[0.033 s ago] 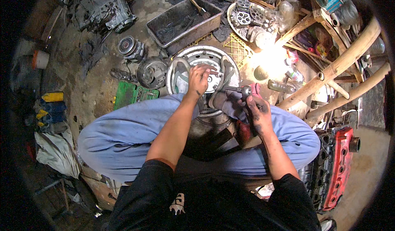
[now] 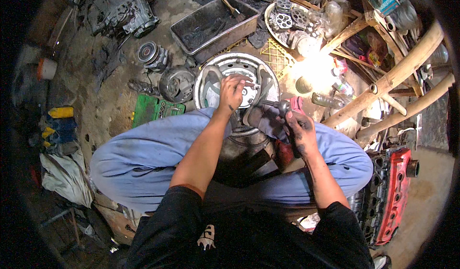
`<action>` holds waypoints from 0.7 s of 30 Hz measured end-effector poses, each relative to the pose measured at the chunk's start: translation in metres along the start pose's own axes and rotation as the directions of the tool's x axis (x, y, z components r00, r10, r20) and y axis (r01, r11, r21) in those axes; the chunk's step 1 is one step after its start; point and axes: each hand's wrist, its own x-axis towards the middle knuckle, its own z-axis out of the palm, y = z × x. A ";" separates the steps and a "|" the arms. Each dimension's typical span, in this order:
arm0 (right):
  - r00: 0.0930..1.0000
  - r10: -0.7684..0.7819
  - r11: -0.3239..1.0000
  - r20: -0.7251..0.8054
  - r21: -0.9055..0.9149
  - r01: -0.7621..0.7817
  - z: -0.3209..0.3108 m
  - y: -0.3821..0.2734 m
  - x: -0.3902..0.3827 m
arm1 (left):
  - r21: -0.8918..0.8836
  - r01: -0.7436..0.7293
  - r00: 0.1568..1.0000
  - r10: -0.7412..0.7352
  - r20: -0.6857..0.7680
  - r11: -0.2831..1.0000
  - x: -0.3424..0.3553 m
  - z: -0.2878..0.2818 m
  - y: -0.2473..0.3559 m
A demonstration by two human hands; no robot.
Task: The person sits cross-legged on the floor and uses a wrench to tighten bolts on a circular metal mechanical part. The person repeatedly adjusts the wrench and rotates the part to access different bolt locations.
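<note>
Disc [image 2: 248, 97] under left fingers [image 2: 238, 79], ratchet [image 2: 284, 107] in right [image 2: 301, 126]

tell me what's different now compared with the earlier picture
Very little: the head of the dark tool in the right hand appears to have shifted slightly left. Nothing was taken hold of or let go. The left hand stays over the pale round part within the wheel rim, and the open green case lies as before.
</note>
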 end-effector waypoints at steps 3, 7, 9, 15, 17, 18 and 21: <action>0.988 0.076 0.997 0.132 0.000 -0.076 -0.006 0.006 0.006 | -0.025 0.003 1.000 -0.003 -0.001 1.000 0.001 -0.001 -0.002; 0.961 0.193 0.941 0.198 0.241 -0.238 0.000 0.004 0.007 | -0.005 -0.025 0.998 0.025 -0.052 1.000 -0.003 0.008 -0.010; 0.941 0.248 0.900 0.230 0.304 -0.312 0.001 -0.006 0.006 | 0.006 -0.027 0.997 0.027 -0.066 1.000 -0.004 0.011 -0.017; 0.938 0.217 0.976 0.269 -0.069 -0.205 -0.026 -0.023 0.026 | 0.002 -0.006 0.992 0.006 -0.122 1.000 -0.003 0.007 -0.001; 0.957 0.235 0.972 0.169 -0.074 -0.225 -0.018 -0.029 0.031 | 0.004 -0.005 0.988 0.005 -0.152 1.000 -0.003 0.010 -0.001; 0.963 0.235 0.966 0.130 -0.138 -0.217 -0.018 -0.022 0.038 | 0.001 -0.014 0.986 0.014 -0.164 1.000 -0.002 0.010 -0.002; 0.946 0.289 0.936 0.146 -0.252 -0.246 -0.018 -0.016 0.053 | -0.035 0.002 0.997 -0.004 -0.079 0.999 0.001 0.011 -0.011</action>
